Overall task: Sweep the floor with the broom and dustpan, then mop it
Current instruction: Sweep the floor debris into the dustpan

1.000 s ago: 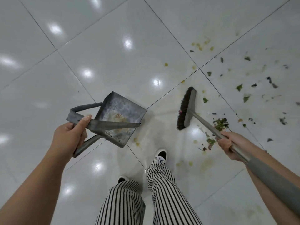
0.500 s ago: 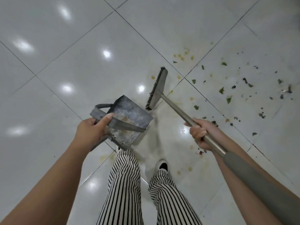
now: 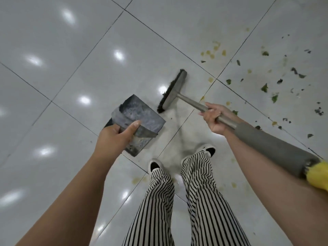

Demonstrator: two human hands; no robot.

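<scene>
My left hand [image 3: 116, 137] grips the handle of a grey metal dustpan [image 3: 140, 116], held low over the white tiled floor [image 3: 71, 71] with its mouth toward the broom. The broom head [image 3: 171, 90], dark bristles on a grey block, sits just right of the pan's far corner. My right hand [image 3: 213, 118] holds the broom's metal shaft [image 3: 191, 102], which runs down right into a grey foam sleeve [image 3: 271, 146] with a yellow end. Green leaf scraps [image 3: 264, 87] and yellow stains [image 3: 212, 55] lie scattered on the tiles at the right.
My legs in striped trousers [image 3: 177, 201] and two slip-on shoes [image 3: 206, 150] stand just below the pan and broom. More yellow spots [image 3: 136, 180] mark the tiles near my feet. Shiny tiles with light reflections spread to the left.
The dustpan has tilted and dropped lower toward the floor. The broom head has swung slightly right of the pan, and my view has shifted left so the debris sits further right.
</scene>
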